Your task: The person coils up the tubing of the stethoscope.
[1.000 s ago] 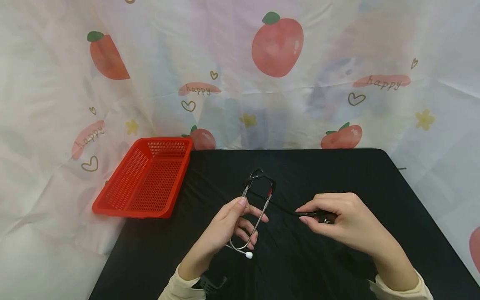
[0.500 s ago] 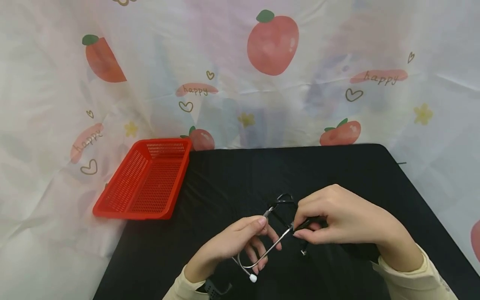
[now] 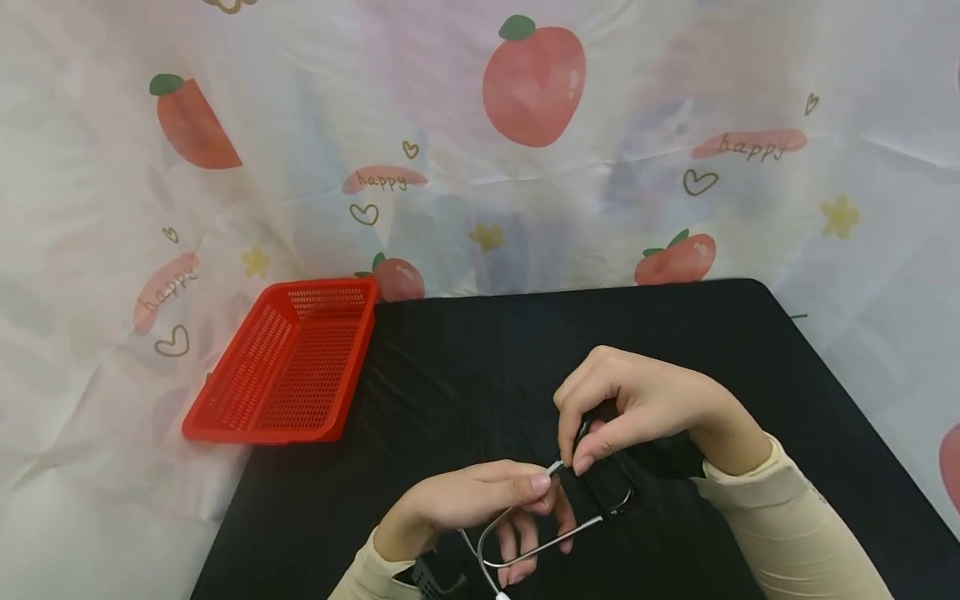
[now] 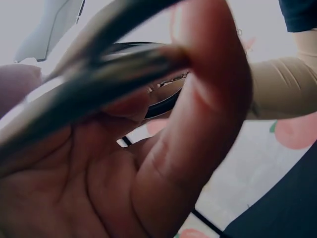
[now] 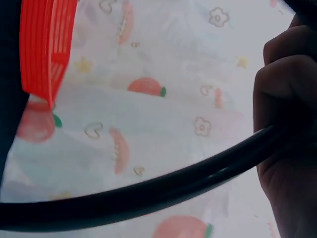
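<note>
A stethoscope (image 3: pixel 585 527) is held between both hands, low at the middle of the head view. My left hand (image 3: pixel 468 504) pinches one of its metal ear tubes between thumb and forefinger, the other fingers spread behind the second tube. One white ear tip (image 3: pixel 502 595) points toward the bottom edge. Up close in the left wrist view, a metal tube (image 4: pixel 114 82) crosses the fingers. Bent down from the wrist, my right hand (image 3: pixel 645 404) pinches the black tubing right beside the left fingertips. In the right wrist view the black tubing (image 5: pixel 138 199) runs into the fingers. The chest piece is hidden.
A red plastic basket (image 3: pixel 262 436) stands at the back left of the black-covered table (image 3: pixel 465 358). Behind it hangs a pale curtain (image 3: pixel 450 92) printed with fruit. A dark band (image 3: pixel 438 575) sits on the left wrist.
My right hand has come left to the left hand, taking hold of the tubing near the metal tubes. The left hand and stethoscope have moved right and nearer, with the stethoscope turning.
</note>
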{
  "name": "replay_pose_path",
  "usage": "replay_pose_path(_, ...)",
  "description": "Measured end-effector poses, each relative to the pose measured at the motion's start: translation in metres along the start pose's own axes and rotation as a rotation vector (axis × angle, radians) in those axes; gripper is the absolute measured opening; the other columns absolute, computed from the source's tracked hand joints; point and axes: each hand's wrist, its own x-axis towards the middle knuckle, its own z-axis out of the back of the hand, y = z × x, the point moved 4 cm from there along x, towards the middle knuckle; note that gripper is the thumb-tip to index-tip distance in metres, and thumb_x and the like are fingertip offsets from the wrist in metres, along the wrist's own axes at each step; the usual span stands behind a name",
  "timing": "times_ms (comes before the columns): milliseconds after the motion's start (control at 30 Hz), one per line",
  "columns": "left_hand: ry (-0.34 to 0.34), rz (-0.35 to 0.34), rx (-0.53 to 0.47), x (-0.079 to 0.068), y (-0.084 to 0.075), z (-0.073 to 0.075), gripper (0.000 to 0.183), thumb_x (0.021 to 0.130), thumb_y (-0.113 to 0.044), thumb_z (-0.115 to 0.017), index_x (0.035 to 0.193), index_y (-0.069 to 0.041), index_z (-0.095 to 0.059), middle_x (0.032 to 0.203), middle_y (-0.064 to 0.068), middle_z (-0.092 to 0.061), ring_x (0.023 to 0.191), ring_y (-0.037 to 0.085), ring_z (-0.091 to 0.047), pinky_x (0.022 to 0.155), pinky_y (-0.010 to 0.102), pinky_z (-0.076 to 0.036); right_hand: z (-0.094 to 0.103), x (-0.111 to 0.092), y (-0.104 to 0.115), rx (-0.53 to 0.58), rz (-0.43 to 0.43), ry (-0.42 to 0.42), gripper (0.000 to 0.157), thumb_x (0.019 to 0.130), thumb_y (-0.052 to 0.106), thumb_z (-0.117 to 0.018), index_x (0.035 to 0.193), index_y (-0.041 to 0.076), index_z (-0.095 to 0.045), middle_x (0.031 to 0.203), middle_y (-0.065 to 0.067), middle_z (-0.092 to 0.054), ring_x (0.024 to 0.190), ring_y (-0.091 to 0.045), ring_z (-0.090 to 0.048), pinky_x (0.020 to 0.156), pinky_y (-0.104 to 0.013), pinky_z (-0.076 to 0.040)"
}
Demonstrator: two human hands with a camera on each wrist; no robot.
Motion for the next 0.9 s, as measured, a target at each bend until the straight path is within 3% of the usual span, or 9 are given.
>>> replay_pose_path(167,0.086,-0.015,-0.002,-0.002,-0.003,-0.003,0.063,0.115,-0.037,-0.020,0.125,0.019,-0.045,0.087,0.042,-0.052,0.062,0.009,-0.063,0.056,0.028,-0.054,0.000,0.009,-0.024,0.185,0.016,0.023,0.009,0.094,0.013,-0.075,0.097,0.004,-0.075,0.072,-0.004,-0.061,0.053,-0.010,-0.046,0.047,-0.020,-0.042)
replay_pose_path(400,0.077,-0.040,0.055,-0.005,-0.007,0.001,0.057,0.116,-0.036,-0.021,0.122,0.015,-0.047,0.104,0.033,-0.055,0.061,0.009,-0.064,0.056,0.033,-0.056,0.000,0.014,-0.059,0.370,0.026,-0.003,0.023,0.096,0.018,-0.074,0.092,-0.005,-0.073,0.068,-0.012,-0.058,0.051,-0.019,-0.042,0.045,-0.027,-0.040)
replay_pose_path(667,0.043,-0.041,0.059,-0.009,-0.008,0.002,0.056,0.116,-0.035,-0.022,0.118,0.014,-0.048,0.092,0.030,-0.056,0.060,0.010,-0.063,0.055,0.033,-0.056,-0.006,0.017,-0.080,0.361,-0.091,-0.013,0.023,0.097,0.020,-0.073,0.090,-0.002,-0.074,0.071,-0.015,-0.063,0.057,-0.020,-0.050,0.051,-0.032,-0.046)
replay_pose_path(900,-0.047,-0.057,0.055,-0.011,-0.010,0.004,0.058,0.116,-0.035,-0.021,0.115,0.016,-0.048,0.093,0.028,-0.057,0.059,0.014,-0.063,0.053,0.034,-0.056,-0.010,0.007,-0.094,0.430,-0.152,-0.097,0.031,0.098,0.025,-0.072,0.089,-0.004,-0.072,0.071,-0.021,-0.061,0.056,-0.017,-0.048,0.049,-0.031,-0.043)
